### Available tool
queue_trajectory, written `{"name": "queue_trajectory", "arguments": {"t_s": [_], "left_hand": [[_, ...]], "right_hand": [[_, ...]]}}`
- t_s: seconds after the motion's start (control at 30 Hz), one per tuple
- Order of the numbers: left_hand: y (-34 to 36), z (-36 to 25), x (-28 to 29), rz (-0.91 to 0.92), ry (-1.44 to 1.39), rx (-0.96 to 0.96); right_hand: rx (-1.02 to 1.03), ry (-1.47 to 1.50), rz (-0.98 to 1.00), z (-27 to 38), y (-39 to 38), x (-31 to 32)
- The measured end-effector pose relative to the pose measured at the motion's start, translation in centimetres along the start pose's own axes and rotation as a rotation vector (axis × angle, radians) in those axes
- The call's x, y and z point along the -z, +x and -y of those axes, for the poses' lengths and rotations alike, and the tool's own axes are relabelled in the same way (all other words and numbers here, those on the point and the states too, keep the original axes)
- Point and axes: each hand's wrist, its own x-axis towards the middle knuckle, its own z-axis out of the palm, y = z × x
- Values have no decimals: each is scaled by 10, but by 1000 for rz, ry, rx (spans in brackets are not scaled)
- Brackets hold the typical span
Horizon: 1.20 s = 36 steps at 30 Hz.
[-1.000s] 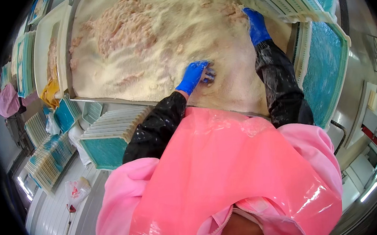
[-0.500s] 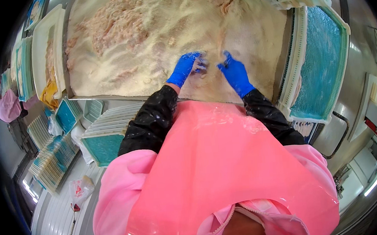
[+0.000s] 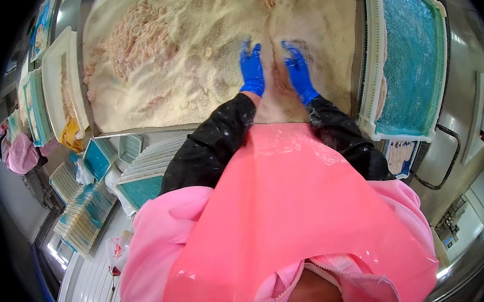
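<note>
My blue-gloved left hand point(image 3: 251, 70) lies over a bed of pale yellow crumbs point(image 3: 204, 92) in a wide metal-edged tray, fingers stretched forward. To its right, my blue-gloved right hand point(image 3: 301, 73) is also stretched out, its fingertips slightly blurred. Neither hand holds anything I can see. Between them runs a long, thin pinkish strip point(image 3: 277, 75) in the crumbs; whether it is meat or a wet furrow, I cannot tell.
A heap of raw pale-pink meat pieces point(image 3: 133, 38) lies at the tray's far left. Blue-green mesh-bottomed tray point(image 3: 409, 60) stands at right. White bin point(image 3: 71, 79) with a yellow cloth point(image 3: 71, 135) and stacked trays point(image 3: 148, 169) are at left. A pink-clad person point(image 3: 22, 154) is farther left.
Both hands have moved forward, their curled fingers now straightened. The pinkish strip between them shows more plainly. The view has shifted slightly.
</note>
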Motion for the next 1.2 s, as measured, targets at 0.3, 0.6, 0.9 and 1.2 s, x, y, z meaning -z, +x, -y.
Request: {"name": "queue_trajectory", "arguments": {"t_s": [0.3, 0.6, 0.9, 1.2], "left_hand": [[-55, -95, 5, 222, -851, 838], [-58, -37, -29, 170, -822, 855], [-59, -3, 8, 352, -1129, 851], [-60, -53, 3, 438, -362, 999]], "right_hand": [[31, -608, 134, -50, -23, 26], [143, -434, 263, 10, -26, 3], [40, -501, 168, -5, -40, 3], [-655, 790, 277, 37, -30, 84]]}}
